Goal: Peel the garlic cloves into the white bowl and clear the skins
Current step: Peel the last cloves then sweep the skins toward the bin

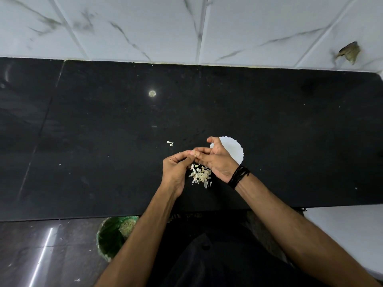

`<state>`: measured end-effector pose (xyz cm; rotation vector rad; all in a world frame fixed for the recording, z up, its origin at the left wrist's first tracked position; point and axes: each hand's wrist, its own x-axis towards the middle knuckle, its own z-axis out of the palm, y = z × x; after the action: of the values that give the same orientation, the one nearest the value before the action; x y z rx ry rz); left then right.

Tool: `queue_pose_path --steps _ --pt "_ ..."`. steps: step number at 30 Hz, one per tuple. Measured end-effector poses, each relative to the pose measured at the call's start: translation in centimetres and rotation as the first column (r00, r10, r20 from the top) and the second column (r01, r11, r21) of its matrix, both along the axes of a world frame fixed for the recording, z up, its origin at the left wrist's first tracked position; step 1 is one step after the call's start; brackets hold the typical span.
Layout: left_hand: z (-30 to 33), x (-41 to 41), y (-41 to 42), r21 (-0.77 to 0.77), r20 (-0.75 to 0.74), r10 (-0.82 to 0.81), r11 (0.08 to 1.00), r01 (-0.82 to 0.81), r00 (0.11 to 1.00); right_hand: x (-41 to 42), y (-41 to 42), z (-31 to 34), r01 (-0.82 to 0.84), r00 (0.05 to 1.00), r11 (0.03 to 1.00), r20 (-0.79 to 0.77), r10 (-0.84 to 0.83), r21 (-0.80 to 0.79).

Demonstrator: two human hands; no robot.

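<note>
Below the black stone bench (290, 131), a green bin (112, 237) stands on the floor. Near the bench's front edge, the left hand (176, 168) and right hand (217, 160) pinch one small garlic clove (195, 155) above a pile of pale skins (200, 175). Behind the right hand sits the white scalloped bowl (234, 150).

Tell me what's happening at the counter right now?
A person is peeling garlic over the black stone counter. The left hand and right hand meet fingertip to fingertip, pinching a small garlic clove between them. A pile of pale papery skins lies just below the hands, and the white scalloped bowl sits behind the right hand. A green bin stands on the floor.
</note>
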<state>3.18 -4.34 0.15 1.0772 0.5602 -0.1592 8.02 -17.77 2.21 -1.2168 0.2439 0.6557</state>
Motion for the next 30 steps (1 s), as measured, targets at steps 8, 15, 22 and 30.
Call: queue_pose_path --steps 8,15,22,30 --pt "0.0 0.2 -0.4 0.205 0.033 -0.042 0.978 0.034 0.999 0.0 -0.2 -0.2 0.028 0.999 1.000 0.026 -0.028 0.000" --pt "-0.1 0.6 0.6 0.332 0.012 -0.130 0.936 0.119 0.991 -0.6 0.7 -0.2 0.085 0.978 0.976 0.204 -0.043 -0.203" --pt "0.1 0.4 0.5 0.340 0.006 -0.117 0.934 0.108 0.993 -1.0 0.6 -0.8 0.135 0.952 0.942 0.305 -0.037 -0.306" --pt "0.1 0.6 0.7 0.455 -0.019 -0.164 0.877 0.155 0.986 -1.2 0.8 -0.9 0.147 0.949 0.918 0.314 -0.026 -0.367"
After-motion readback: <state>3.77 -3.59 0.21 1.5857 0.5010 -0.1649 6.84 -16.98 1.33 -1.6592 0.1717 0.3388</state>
